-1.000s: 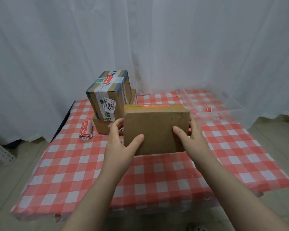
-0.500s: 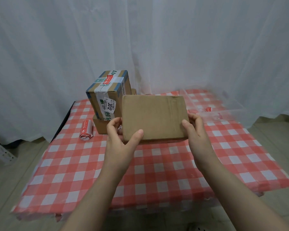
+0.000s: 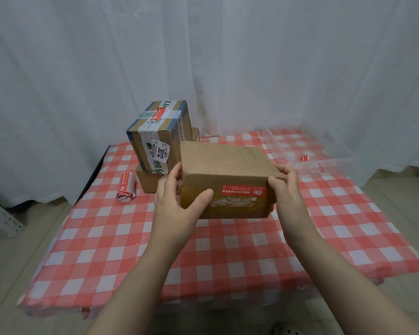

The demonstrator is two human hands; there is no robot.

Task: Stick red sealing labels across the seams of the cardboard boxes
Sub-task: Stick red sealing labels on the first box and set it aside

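Plain brown cardboard box (image 3: pixel 228 168) held over the red-checked counter (image 3: pixel 228 252). My left hand (image 3: pixel 176 199) and right hand (image 3: pixel 288 197) clasp its short ends. Red sealing label (image 3: pixel 243 190) faces me. Reads light and stiff-walled. I'd keep the end grips and press gently, since the flaps may dent.

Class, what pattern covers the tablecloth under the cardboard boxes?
Red-and-white checks on the tablecloth, clearest in the head view.

Soft even light, faint shadows, no glare, slight overall softness, wide-angle bending toward the edges
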